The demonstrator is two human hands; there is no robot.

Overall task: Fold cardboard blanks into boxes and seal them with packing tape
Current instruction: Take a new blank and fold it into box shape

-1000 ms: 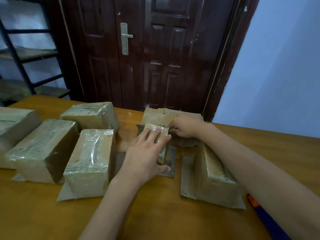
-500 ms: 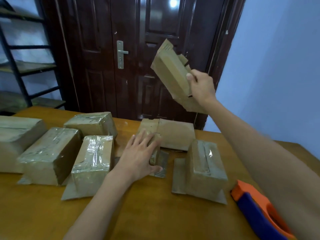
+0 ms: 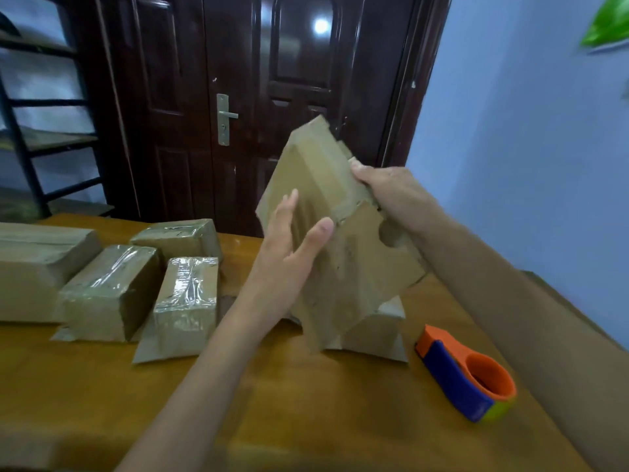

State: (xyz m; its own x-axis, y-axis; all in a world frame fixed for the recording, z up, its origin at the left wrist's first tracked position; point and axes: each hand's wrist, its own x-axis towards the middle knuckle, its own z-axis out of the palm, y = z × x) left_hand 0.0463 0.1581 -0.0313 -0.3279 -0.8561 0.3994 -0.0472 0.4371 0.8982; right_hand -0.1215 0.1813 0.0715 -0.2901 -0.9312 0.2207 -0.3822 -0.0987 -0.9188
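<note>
At nine o'clock on the wooden table [image 3: 340,420] lay the finished work: a large plain box [image 3: 34,267] at the edge, then three smaller taped boxes [image 3: 109,291], brown card under glossy, wrinkled clear tape that caught the light, one of them resting on a loose flat sheet. Toward the centre, the left hand [image 3: 289,253] was wide, fingers straight and thumb spread, its palm laid against the near face of the cardboard blank [image 3: 326,199], which hung in the air at about twelve o'clock, tilted, well above the table. The blank was dull, matte brown card, partly formed into a shallow rectangular shape, with a loose flap hanging down that bore a half-round notch in its edge. The right hand [image 3: 388,192], at one o'clock, gripped the blank's far edge, fingers curled over it. Judging by this, the step in hand was opening and squaring a fresh blank; the next move would likely call for pressing the flaps shut and bringing it down to the table. At four o'clock lay the tape dispenser [image 3: 466,376], smooth orange and blue plastic, untouched, well apart from both hands.
</note>
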